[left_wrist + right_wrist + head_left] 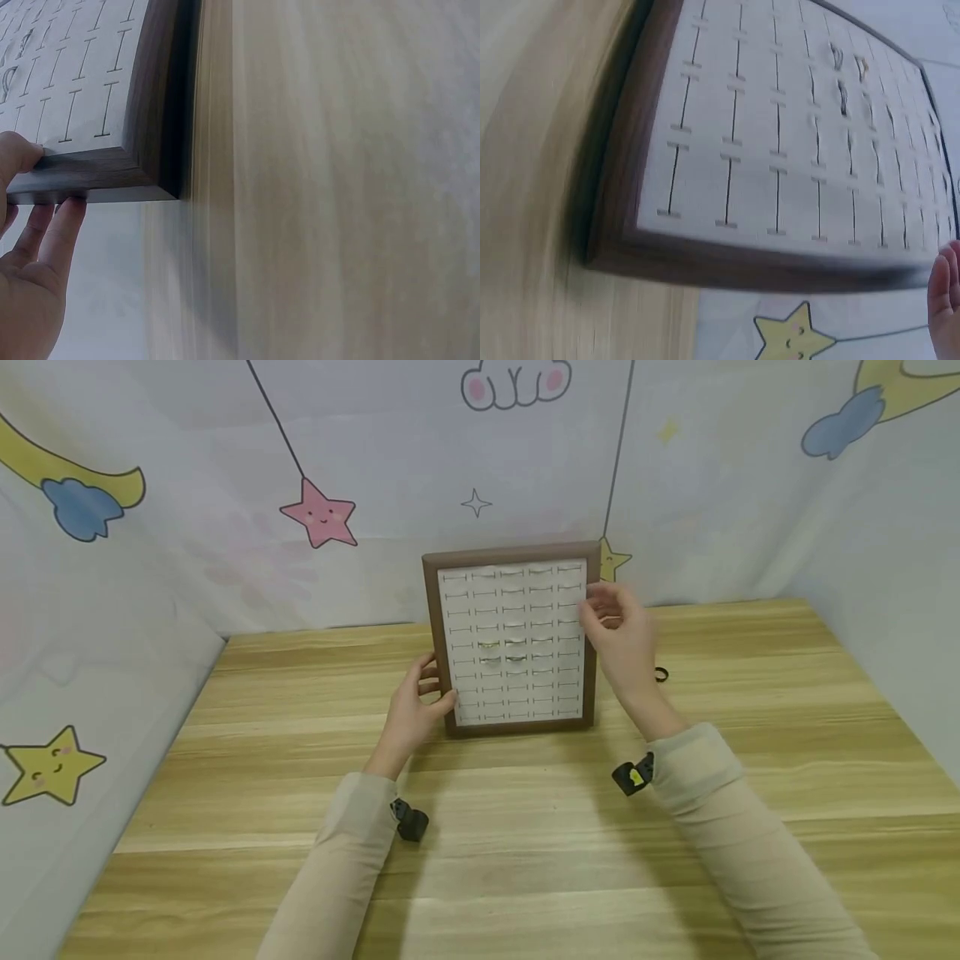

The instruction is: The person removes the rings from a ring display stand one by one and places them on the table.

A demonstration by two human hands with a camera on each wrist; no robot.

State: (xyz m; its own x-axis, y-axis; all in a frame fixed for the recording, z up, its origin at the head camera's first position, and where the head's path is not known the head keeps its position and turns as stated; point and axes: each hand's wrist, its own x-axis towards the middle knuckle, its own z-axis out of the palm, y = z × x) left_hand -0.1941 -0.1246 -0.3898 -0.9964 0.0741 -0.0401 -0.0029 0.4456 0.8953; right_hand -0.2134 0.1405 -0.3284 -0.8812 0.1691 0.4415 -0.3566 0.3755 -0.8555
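Note:
A brown-framed ring display board (pixel 517 689) stands on the table, its white panel cut with rows of short slots. Several thin rings (pixel 515 658) sit in slots near its middle. My left hand (pixel 417 703) grips the board's lower left side, thumb on the front edge and fingers behind; the left wrist view shows this grip on the dark frame (pixel 90 172). At the upper right edge is my right hand (pixel 624 639), slightly blurred, its fingers loosely bent. In the right wrist view that hand (pixel 946 296) shows only partly, beside the frame; contact is unclear.
A black ring (pixel 662 674) lies on the wooden table (pixel 525 843), right of the board and close to my right wrist. Behind the table hangs a pale cloth (pixel 405 460) printed with stars and moons. Cameras are strapped to both wrists.

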